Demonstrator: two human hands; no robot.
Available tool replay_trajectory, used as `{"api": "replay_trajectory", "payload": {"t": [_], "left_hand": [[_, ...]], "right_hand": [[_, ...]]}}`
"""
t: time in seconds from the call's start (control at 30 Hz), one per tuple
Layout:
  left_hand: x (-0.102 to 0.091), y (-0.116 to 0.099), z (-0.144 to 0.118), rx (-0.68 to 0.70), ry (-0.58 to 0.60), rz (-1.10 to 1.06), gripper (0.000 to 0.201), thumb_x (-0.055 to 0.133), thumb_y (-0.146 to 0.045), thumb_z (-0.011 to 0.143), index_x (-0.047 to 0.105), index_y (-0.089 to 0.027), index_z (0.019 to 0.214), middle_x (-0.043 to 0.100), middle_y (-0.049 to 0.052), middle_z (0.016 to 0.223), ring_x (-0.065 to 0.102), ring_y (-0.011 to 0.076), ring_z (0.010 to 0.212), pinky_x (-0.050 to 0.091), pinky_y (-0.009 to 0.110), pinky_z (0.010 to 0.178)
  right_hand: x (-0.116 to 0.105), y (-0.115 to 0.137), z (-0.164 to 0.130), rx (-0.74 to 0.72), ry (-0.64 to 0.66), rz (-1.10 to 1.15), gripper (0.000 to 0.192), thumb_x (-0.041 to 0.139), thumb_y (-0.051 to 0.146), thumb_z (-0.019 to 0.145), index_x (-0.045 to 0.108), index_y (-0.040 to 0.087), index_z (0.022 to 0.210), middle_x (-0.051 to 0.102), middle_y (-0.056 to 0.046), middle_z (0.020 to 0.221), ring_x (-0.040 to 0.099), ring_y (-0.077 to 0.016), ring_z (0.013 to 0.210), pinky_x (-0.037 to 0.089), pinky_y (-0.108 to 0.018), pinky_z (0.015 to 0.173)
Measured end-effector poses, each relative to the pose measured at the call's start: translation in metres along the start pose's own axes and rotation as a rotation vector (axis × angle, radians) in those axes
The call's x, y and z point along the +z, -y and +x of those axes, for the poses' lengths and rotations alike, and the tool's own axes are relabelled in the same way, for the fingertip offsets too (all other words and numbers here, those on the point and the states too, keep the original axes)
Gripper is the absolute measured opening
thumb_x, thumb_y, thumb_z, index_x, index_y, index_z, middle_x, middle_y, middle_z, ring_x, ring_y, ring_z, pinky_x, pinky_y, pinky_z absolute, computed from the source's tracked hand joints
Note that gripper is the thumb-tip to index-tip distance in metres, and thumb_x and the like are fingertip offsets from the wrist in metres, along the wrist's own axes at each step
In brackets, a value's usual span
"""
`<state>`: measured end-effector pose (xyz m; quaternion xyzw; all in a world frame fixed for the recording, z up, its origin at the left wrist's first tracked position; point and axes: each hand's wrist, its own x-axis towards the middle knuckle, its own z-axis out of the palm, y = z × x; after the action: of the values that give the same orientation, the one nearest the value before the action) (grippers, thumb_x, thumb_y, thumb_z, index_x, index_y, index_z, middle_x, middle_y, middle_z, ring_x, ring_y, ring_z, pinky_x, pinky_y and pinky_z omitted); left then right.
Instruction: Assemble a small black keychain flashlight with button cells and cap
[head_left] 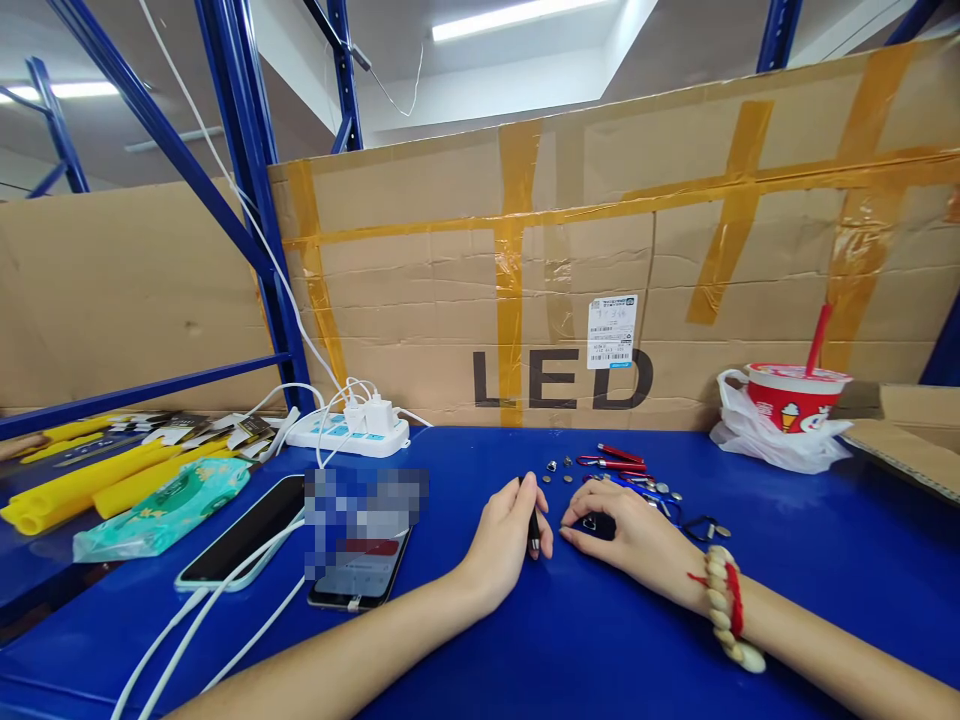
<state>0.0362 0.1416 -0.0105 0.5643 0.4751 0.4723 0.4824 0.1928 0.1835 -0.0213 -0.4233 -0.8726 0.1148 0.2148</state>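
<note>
Your two forearms enter from the bottom of the frame and meet at centre on the blue workbench [825, 560]. Your left hand [510, 535] is curled shut around a slim black cylinder [533, 528], held upright, its lower end on the bench, seemingly to steady it. Just to the right, your right hand [630, 530], a shell bracelet [726, 605] at the wrist, lies loosely cupped over a small dark part [598, 524], fingertips pinning it to the surface; how firmly cannot be told. The two pieces sit near each other, not touching. Just beyond the knuckles lie coin cells [556, 474] and red clips [619, 458], within easy reach. At lower left two phones [247, 535] lie charging from a white power strip [349, 432]. At right stands a red cup [795, 395] in a bag, against the taped cardboard [712, 280] marked LED.
</note>
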Motion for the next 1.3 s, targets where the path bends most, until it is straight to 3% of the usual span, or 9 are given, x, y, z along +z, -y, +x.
{"api": "replay_trajectory", "payload": {"t": [0.4,0.73,0.87,1.0,1.07,1.17,1.3], "left_hand": [[-0.001,0.005,0.002,0.029,0.015,0.019,0.054,0.033,-0.068,0.07,0.039,-0.015,0.074,0.045,-0.003,0.043,0.037,0.0052,0.041,0.03,0.017,0.046],[0.0,0.007,0.003,0.021,0.041,0.021,0.042,0.029,-0.055,0.079,0.039,-0.015,0.073,0.045,-0.003,0.043,0.037,0.0049,0.04,0.03,0.015,0.045],[0.0,0.009,0.003,0.026,0.054,0.044,0.039,0.029,-0.052,0.081,0.039,-0.015,0.073,0.044,-0.003,0.043,0.038,0.0056,0.041,0.031,0.016,0.046],[-0.001,0.011,0.003,0.055,0.074,0.088,0.037,0.028,-0.049,0.083,0.039,-0.015,0.074,0.045,-0.003,0.045,0.039,0.0066,0.044,0.033,0.018,0.05],[-0.002,0.011,0.002,0.103,0.1,0.14,0.035,0.03,-0.048,0.084,0.04,-0.015,0.075,0.045,-0.003,0.047,0.041,0.0068,0.048,0.034,0.019,0.054],[-0.002,0.01,-0.002,0.212,0.151,0.255,0.032,0.036,-0.043,0.083,0.043,-0.014,0.071,0.046,-0.003,0.053,0.042,0.006,0.055,0.033,0.019,0.06],[-0.001,0.008,-0.004,0.269,0.163,0.321,0.027,0.04,-0.036,0.083,0.045,-0.014,0.07,0.045,-0.004,0.058,0.042,0.0053,0.059,0.031,0.018,0.061]], "right_hand": [[-0.002,0.004,-0.003,0.019,-0.033,0.018,0.021,0.051,0.034,0.076,0.065,0.02,0.084,0.063,-0.001,0.09,0.055,-0.014,0.088,0.04,-0.03,0.085],[-0.002,0.004,-0.002,-0.03,-0.037,0.009,0.016,0.05,0.022,0.075,0.064,0.022,0.082,0.063,0.002,0.085,0.056,-0.0116,0.084,0.043,-0.028,0.08],[-0.001,0.002,-0.004,-0.122,-0.196,0.053,0.016,0.051,0.022,0.075,0.064,0.022,0.084,0.062,0.001,0.08,0.056,-0.0097,0.077,0.045,-0.025,0.074],[-0.006,0.009,-0.007,-0.22,-0.583,0.143,0.012,0.054,0.024,0.076,0.063,0.018,0.08,0.061,0.0,0.077,0.053,-0.0052,0.062,0.045,-0.018,0.06],[-0.01,0.014,-0.009,-0.259,-0.709,0.155,0.009,0.056,0.023,0.075,0.063,0.018,0.08,0.061,0.0,0.077,0.051,-0.0037,0.058,0.044,-0.016,0.055],[-0.012,0.02,-0.01,-0.348,-0.756,0.124,0.007,0.059,0.019,0.073,0.063,0.018,0.08,0.062,0.002,0.076,0.052,-0.0028,0.059,0.045,-0.014,0.056],[-0.009,0.021,-0.012,-0.476,-0.697,0.071,0.008,0.059,0.015,0.073,0.062,0.018,0.081,0.063,0.002,0.077,0.056,-0.0033,0.067,0.048,-0.014,0.064]]}}
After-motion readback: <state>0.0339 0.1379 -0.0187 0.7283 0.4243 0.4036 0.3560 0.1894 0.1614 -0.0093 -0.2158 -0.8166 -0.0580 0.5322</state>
